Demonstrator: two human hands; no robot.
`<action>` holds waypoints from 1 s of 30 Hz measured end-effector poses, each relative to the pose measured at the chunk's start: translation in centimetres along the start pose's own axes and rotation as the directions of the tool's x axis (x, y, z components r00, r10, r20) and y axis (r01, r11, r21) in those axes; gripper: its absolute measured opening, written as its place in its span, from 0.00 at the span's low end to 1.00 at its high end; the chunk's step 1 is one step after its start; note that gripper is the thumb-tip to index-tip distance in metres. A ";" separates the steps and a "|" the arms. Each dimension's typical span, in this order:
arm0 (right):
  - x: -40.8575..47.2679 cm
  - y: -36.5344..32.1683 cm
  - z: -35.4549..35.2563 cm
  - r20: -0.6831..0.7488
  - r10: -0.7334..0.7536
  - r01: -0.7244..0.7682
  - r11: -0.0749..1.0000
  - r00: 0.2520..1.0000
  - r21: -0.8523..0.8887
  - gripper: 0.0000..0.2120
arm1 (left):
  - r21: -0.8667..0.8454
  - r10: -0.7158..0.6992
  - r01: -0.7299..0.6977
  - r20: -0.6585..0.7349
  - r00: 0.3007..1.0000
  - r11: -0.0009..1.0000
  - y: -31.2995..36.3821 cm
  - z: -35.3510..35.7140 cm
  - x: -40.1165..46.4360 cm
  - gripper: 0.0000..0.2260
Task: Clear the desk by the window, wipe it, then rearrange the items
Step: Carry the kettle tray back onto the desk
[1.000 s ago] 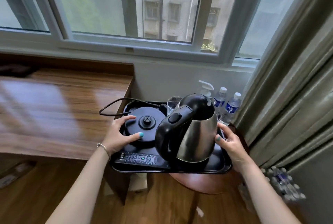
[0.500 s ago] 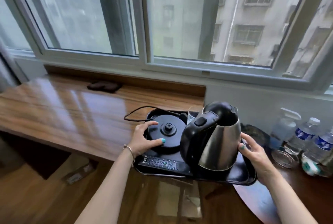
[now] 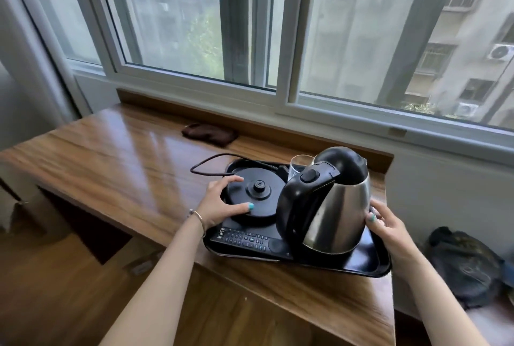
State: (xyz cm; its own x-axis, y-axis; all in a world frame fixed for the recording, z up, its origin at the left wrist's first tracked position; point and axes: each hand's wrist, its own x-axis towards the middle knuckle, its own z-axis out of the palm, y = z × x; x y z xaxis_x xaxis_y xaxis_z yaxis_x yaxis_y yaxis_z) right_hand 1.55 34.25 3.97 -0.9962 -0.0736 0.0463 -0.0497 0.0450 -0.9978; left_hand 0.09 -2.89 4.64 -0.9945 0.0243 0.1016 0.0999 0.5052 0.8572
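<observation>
A person is standing at a glossy wooden bench [image 3: 111,167] under a wide window [image 3: 278,39], with both hands at a black tray [image 3: 372,265] that is lying on the right part of the bench, its near right corner reaching over the bench's edge. The left hand [image 3: 219,204] is gripping the tray's left side, its fingers [image 3: 232,180] curling over the round black kettle base [image 3: 257,195] and its thumb pressing across the base's near edge. The right hand [image 3: 389,227] is clasping the tray's right rim, its thumb lying against the steel wall of the kettle [image 3: 331,204]. The kettle is sitting upright on the right half of the tray, its black handle facing left. A remote control [image 3: 244,238] is lying flat along the tray's near edge, just in front of the base. A clear glass [image 3: 299,166] is standing at the tray's far side, between base and kettle. The base's cord [image 3: 211,162] is looping out leftward onto the wood. A dark brown cloth [image 3: 208,134] is lying bunched at the far edge of the bench, well apart from the tray. A dark bag [image 3: 464,265] is sitting to the right, below bench level
</observation>
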 end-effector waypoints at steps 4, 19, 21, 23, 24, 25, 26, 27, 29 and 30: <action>3.2 0.5 1.6 0.035 0.015 -0.015 1.000 0.999 0.001 0.40 | 0.015 -0.012 0.013 -0.019 1.000 1.000 -1.4 -1.5 2.2 0.30; 14.6 0.7 7.7 0.072 0.013 -0.012 1.000 0.997 -0.010 0.36 | 0.011 -0.059 0.060 -0.072 0.996 0.998 -6.3 -6.6 11.1 0.28; 15.1 0.4 8.6 0.070 0.007 -0.006 1.000 0.998 -0.014 0.37 | 0.008 -0.058 0.058 -0.071 0.996 0.998 -6.8 -7.1 11.8 0.28; 15.5 0.2 9.4 0.063 -0.003 0.004 1.000 0.998 -0.016 0.39 | 0.009 -0.045 0.046 -0.068 0.997 0.999 -7.3 -7.8 12.5 0.28; 15.6 0.1 9.8 0.053 -0.003 0.005 1.000 0.999 -0.021 0.40 | 0.008 -0.039 0.040 -0.063 0.997 0.999 -7.5 -8.2 12.9 0.29; 15.9 0.0 10.3 0.044 -0.003 0.004 1.000 0.999 -0.030 0.42 | 0.004 -0.041 0.041 -0.055 0.998 0.999 -7.8 -8.6 13.3 0.30; 16.1 -0.1 10.8 0.037 -0.007 0.008 0.999 0.999 -0.040 0.43 | 0.002 -0.040 0.040 -0.043 0.998 0.999 -8.0 -9.1 13.8 0.30; 16.3 -0.1 11.3 0.029 -0.011 0.013 0.999 1.000 -0.048 0.44 | 0.000 -0.036 0.036 -0.033 0.999 0.999 -8.3 -9.6 14.2 0.31; 16.8 -0.1 12.8 0.013 -0.021 0.021 0.999 1.000 -0.049 0.44 | -0.007 -0.032 0.032 -0.019 0.999 0.999 -9.0 -10.9 15.1 0.32; 17.1 0.0 13.7 0.002 -0.024 0.024 0.999 1.000 -0.044 0.44 | -0.011 -0.029 0.029 -0.009 1.000 1.000 -9.4 -11.7 15.6 0.32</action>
State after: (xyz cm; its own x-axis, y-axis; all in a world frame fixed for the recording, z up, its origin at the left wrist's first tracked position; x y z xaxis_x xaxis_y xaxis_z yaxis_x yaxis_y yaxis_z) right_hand -14.49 19.36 4.07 -0.9946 -0.0765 0.0703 -0.0769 0.0875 -0.9932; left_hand -15.99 -17.40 4.09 -0.9967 0.0020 0.0807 0.0710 0.4961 0.8654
